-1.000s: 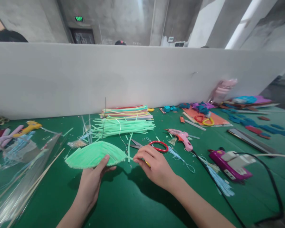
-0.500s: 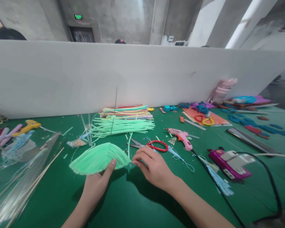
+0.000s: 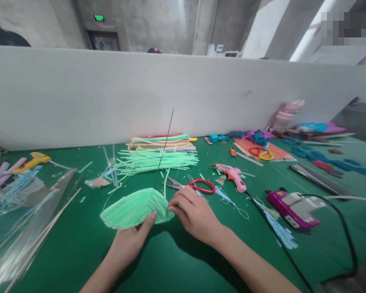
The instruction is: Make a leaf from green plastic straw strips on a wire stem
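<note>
Your green fan [image 3: 137,207] sits further right than a second ago, and the thin wire [image 3: 165,146] above it now leans right, so the piece is turning between your hands. Your left hand [image 3: 129,242] pinches its near edge, thumb on top; your right hand [image 3: 197,213] pinches its right tip with curled fingers, low over the surface [image 3: 171,264]

A green worktop [image 3: 177,260] carries pale green strips [image 3: 152,159], red-handled scissors [image 3: 198,186], a pink glue gun [image 3: 233,176] and what looks like a purple charger [image 3: 293,205].
</note>
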Available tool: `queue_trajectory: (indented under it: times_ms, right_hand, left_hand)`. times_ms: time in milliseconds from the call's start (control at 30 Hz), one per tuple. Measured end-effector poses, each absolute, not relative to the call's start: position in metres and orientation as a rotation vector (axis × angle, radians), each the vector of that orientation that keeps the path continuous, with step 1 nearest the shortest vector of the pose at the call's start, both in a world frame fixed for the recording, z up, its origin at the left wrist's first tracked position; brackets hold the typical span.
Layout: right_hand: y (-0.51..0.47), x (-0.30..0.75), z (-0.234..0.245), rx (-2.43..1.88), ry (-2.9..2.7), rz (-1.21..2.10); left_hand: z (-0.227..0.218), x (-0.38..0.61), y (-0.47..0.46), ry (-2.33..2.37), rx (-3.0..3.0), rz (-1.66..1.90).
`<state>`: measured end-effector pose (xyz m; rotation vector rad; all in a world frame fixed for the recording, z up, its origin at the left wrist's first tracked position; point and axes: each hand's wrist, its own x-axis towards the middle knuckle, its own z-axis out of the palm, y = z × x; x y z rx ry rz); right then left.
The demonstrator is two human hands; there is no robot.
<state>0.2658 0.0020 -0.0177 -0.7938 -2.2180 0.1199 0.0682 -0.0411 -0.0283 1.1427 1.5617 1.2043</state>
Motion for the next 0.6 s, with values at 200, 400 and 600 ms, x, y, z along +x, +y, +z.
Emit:
queue_trajectory:
  times_ms: [200,400,600]
  right_hand:
    - [-0.004,0.264,-0.016,-0.766,-2.009,0.230]
    - [-0.008,0.259,-0.015,-0.934,-1.444,0.833]
    - [-0.007,0.247,-0.020,-0.936,-1.270,1.512]
  left_hand:
    - [-0.023,0.075,-0.039,1.394,0.874,1.379]
    - [-0.013,0.070,-0.033,1.042,0.566,1.496]
    - [-0.013,0.070,-0.032,0.973,0.581,1.536]
